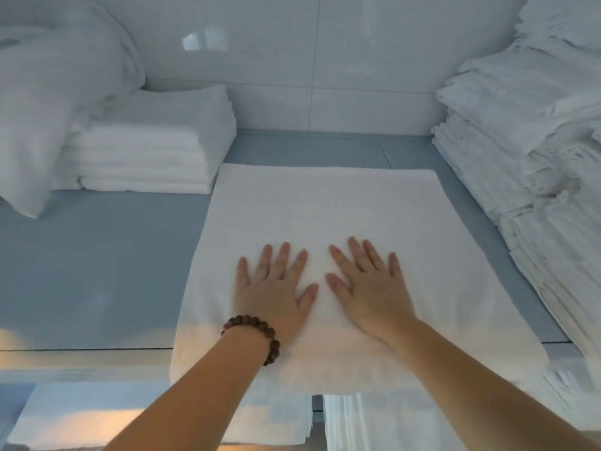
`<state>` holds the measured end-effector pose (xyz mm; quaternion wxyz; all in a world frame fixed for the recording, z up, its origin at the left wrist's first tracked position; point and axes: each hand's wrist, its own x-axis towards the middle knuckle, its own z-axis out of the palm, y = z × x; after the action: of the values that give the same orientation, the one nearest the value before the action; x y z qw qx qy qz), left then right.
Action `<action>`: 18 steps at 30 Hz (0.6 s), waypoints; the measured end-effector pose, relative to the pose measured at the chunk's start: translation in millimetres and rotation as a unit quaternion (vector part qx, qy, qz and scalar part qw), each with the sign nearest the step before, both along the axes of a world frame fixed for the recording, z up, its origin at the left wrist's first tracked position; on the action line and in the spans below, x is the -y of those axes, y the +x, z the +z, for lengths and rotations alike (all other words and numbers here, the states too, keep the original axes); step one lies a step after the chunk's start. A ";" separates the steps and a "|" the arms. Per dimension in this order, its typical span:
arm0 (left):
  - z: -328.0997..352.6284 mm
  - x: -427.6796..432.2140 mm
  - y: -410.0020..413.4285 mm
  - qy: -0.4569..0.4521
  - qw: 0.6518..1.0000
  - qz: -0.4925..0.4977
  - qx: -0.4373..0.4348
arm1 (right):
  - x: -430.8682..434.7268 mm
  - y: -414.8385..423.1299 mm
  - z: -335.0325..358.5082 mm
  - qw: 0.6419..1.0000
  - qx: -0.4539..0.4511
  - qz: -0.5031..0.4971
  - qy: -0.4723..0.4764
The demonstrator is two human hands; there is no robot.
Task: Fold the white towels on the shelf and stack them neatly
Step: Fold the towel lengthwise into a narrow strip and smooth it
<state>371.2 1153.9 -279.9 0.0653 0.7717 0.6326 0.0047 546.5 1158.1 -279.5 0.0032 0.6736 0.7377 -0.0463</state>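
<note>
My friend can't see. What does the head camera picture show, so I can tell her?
The left hand and right hand lie flat on a white towel spread on a shelf. Folded towels are stacked at left, a taller pile at right.

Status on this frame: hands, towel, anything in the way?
Left hand and right hand flat, pressing the spread towel. Folded stack back left. Nothing blocking.

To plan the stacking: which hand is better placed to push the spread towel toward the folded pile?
Probably the left hand: it lies flat on the towel on the side of the folded pile. The right hand is farther.
</note>
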 end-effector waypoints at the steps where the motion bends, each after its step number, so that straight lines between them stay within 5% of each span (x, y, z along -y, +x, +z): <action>1: -0.8 -1.2 -12.1 0.003 1.000 0.010 -0.002 | -0.2 15.0 0.2 1.000 0.005 -0.018 -0.003; 11: 20.1 34.5 -58.0 -0.059 0.992 0.086 -0.067 | 50.7 105.6 15.3 0.975 0.008 -0.218 -0.044; 18: 2.6 71.7 -4.9 0.001 0.998 -0.058 -0.006 | 87.5 -13.1 0.9 0.999 0.011 0.027 0.017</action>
<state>366.3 1082.2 -277.3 0.0612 0.8070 0.5873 -0.0029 533.4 1070.6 -278.6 0.0011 0.6542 0.7559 -0.0265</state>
